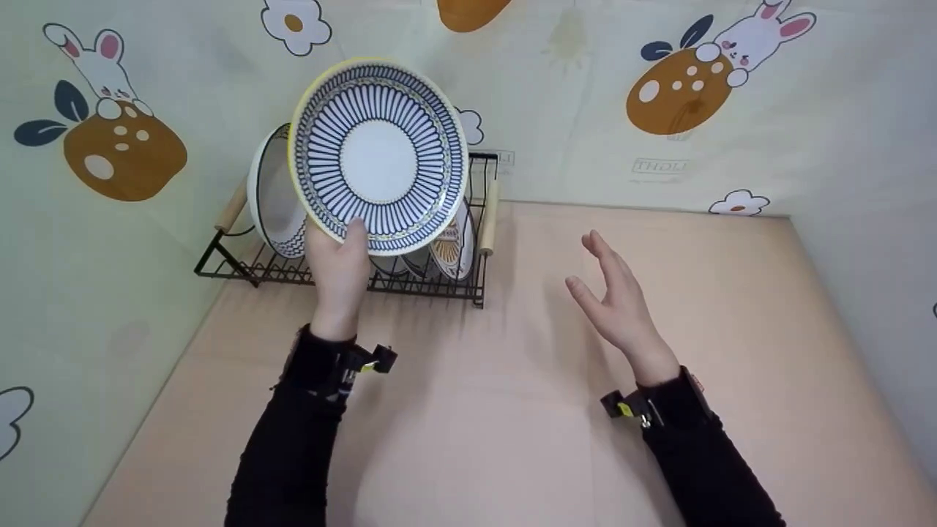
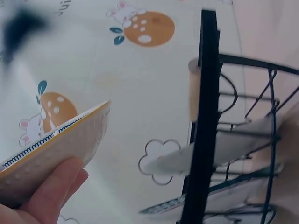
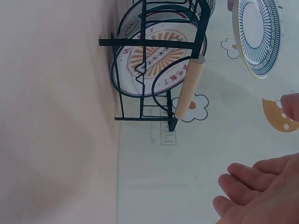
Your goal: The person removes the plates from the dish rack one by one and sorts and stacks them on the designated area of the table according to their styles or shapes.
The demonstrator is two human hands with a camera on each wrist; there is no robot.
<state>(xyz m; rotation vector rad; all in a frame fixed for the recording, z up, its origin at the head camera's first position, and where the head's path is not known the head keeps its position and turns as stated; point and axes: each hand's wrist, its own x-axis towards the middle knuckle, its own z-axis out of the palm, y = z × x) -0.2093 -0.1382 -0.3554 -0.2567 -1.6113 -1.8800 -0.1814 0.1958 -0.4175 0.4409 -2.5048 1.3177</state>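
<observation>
On the tabletop (image 1: pixel 468 439) I see the loaded black rack (image 2: pixel 202 126); clear of it, the striped plate (image 1: pixel 379 161) is gripped by my left hand (image 1: pixel 338 271), thumb over its rim. My right hand (image 1: pixel 622 311) is spread, bearing nothing. I judge this a carrying step; the next move calls for a steady hold and careful aim.

The surface (image 1: pixel 498 454) is a plain, matte, pale pink plane, marked by a few faint straight lines and soft shadows. Its far edge runs straight across, and its left edge slants away toward the far corner. Directly on it stands a black wire rack (image 1: pixel 424 294), upright, near the far left, with pale wooden handles (image 1: pixel 490 218) at its two ends.
</observation>
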